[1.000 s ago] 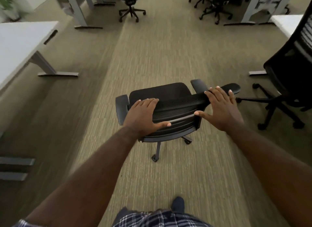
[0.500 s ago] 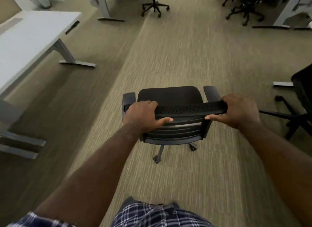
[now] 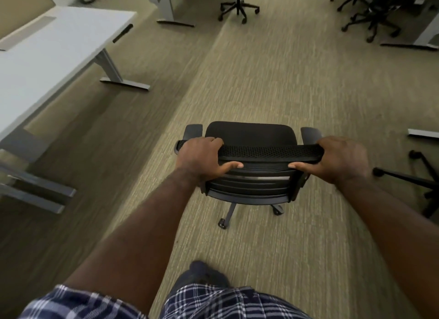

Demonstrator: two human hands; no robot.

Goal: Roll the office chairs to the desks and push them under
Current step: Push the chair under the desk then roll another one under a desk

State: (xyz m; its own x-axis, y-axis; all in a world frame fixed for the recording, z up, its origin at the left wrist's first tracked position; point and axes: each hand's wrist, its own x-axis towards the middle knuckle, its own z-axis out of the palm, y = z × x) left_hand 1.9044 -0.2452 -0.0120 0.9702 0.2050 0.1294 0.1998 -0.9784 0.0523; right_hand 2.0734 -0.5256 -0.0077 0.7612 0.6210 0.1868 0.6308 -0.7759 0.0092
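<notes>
Both hands now clenching top edge of chair (image 3: 249,138) backrest: left hand (image 3: 202,158), right hand (image 3: 339,160). A sec ago right was lying flat and open on a skewed chair; now it's squared up, rolling fwd along carpet aisle. White desk (image 3: 59,47) sliding closer at left, still well apart. Likely mid-transit; turn toward desk pending.

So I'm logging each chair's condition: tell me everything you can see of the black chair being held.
The black office chair stands upright on the carpet aisle, seen from behind. It has a perforated mesh top rail, a ribbed plastic back, a dark padded seat, two grey armrests and a castor base with two wheels showing. The left hand and right hand grip the rail's two ends, thumbs behind. It stands apart from the white desk at left.
</notes>
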